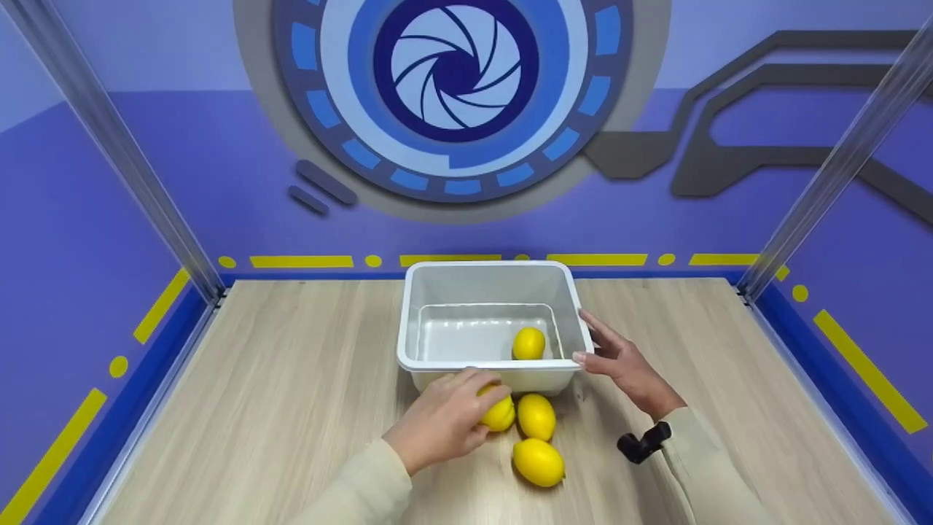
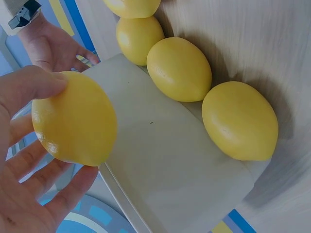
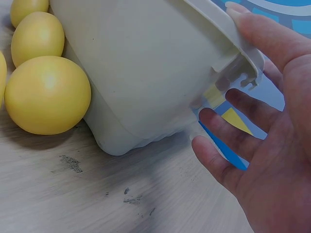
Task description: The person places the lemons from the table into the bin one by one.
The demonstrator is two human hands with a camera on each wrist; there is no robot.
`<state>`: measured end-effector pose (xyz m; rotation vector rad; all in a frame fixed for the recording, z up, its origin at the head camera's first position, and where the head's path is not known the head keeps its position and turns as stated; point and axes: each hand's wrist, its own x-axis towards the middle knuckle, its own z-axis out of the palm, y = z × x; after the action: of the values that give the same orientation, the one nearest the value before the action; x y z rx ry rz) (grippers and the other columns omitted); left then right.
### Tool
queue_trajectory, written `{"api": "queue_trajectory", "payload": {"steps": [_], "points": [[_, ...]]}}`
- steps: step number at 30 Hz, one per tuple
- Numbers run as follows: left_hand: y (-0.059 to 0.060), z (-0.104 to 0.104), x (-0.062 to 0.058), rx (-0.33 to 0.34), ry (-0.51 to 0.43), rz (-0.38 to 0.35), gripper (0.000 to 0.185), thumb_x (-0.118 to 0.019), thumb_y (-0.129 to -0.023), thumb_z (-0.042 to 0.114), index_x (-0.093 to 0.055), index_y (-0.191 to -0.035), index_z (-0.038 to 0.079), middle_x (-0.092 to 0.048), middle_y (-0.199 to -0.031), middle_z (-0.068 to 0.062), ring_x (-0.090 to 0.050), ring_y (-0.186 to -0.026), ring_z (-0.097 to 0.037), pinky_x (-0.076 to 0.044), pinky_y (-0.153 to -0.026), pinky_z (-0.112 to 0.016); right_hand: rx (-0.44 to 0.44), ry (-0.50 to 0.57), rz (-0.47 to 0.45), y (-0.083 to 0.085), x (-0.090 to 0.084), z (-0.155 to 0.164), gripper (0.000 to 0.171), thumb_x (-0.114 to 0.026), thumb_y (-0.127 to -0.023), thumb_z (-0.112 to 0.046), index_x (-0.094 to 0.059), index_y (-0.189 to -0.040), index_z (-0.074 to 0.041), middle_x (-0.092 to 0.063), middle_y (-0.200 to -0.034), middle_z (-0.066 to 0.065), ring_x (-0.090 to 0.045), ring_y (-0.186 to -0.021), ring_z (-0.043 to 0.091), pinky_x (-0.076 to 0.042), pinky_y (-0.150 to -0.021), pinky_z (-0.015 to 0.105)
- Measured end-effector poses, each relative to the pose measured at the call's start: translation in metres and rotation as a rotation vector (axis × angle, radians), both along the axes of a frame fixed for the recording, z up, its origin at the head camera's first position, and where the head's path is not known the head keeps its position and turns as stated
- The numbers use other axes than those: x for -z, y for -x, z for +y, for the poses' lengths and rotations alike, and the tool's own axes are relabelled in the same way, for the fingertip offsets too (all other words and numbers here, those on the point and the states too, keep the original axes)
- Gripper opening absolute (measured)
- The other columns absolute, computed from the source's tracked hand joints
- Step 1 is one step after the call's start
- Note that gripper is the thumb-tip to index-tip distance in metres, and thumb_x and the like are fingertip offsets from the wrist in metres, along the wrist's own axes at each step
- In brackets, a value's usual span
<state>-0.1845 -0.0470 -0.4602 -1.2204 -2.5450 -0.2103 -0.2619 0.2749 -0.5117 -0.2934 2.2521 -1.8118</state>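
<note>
A yellow lemon [image 2: 73, 119] is held between the thumb and fingers of my left hand [image 1: 442, 419], in front of the near wall of a white plastic bin [image 1: 481, 380]. My right hand [image 1: 633, 373] holds the bin at its near right corner. Its thumb lies on the rim and its fingers [image 3: 228, 136] are bent under and beside it. One lemon [image 1: 528, 343] lies inside the bin at the near right. On the table, a lemon [image 1: 536, 417] and another lemon [image 1: 539, 462] lie before the bin. The left wrist view shows further lemons along the wall, partly hidden by my left hand in the head view.
The wooden table [image 1: 291, 350] ends at a blue printed back wall [image 1: 182, 182]. Metal posts [image 1: 131, 160] rise at both back corners. A black strap device [image 1: 644, 442] sits at the right wrist.
</note>
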Motion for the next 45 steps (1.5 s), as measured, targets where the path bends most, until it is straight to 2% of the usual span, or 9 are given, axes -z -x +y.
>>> {"api": "queue_trajectory", "payload": {"steps": [6, 17, 34, 39, 45], "points": [[0.001, -0.001, -0.003, 0.000, -0.009, 0.013, 0.050, -0.076, -0.077, 0.022, -0.061, -0.124, 0.017, -0.062, -0.125, -0.001, -0.059, -0.112, -0.016, -0.052, -0.095, -0.030, -0.004, 0.010, 0.003, 0.000, -0.001, 0.000, 0.075, -0.066, -0.091, -0.022, -0.025, -0.153, -0.034, -0.025, -0.159, 0.011, -0.035, -0.141, 0.035, -0.049, -0.095, 0.022], [0.005, -0.002, -0.006, 0.013, -0.034, 0.056, 0.047, -0.076, -0.076, 0.020, -0.063, -0.121, 0.015, -0.062, -0.122, -0.002, -0.060, -0.109, -0.016, -0.053, -0.093, -0.030, 0.008, 0.006, -0.013, 0.001, 0.000, 0.000, 0.074, -0.067, -0.090, -0.024, -0.026, -0.152, -0.036, -0.028, -0.158, 0.010, -0.037, -0.141, 0.033, -0.048, -0.097, 0.025], [0.009, -0.007, -0.012, -0.018, -0.026, -0.017, 0.052, -0.075, -0.078, 0.021, -0.060, -0.128, 0.017, -0.060, -0.126, -0.003, -0.059, -0.112, -0.017, -0.054, -0.091, -0.031, 0.011, 0.013, -0.018, 0.001, 0.001, 0.000, 0.075, -0.067, -0.090, -0.023, -0.027, -0.152, -0.036, -0.027, -0.159, 0.009, -0.037, -0.141, 0.033, -0.047, -0.096, 0.023], [0.010, -0.009, -0.012, -0.016, -0.030, -0.016, 0.051, -0.075, -0.079, 0.021, -0.061, -0.128, 0.016, -0.060, -0.126, -0.003, -0.059, -0.112, -0.017, -0.054, -0.090, -0.032, 0.014, 0.018, -0.016, 0.001, 0.001, 0.000, 0.075, -0.067, -0.090, -0.022, -0.027, -0.152, -0.035, -0.027, -0.159, 0.010, -0.036, -0.141, 0.033, -0.048, -0.096, 0.022], [0.011, -0.009, -0.013, -0.017, -0.034, 0.029, 0.048, -0.076, -0.077, 0.021, -0.063, -0.123, 0.015, -0.061, -0.123, -0.003, -0.060, -0.110, -0.018, -0.055, -0.088, -0.032, -0.009, 0.042, -0.005, 0.000, 0.002, 0.002, 0.074, -0.065, -0.092, -0.019, -0.025, -0.153, -0.031, -0.025, -0.159, 0.013, -0.035, -0.141, 0.037, -0.049, -0.094, 0.020]]}}
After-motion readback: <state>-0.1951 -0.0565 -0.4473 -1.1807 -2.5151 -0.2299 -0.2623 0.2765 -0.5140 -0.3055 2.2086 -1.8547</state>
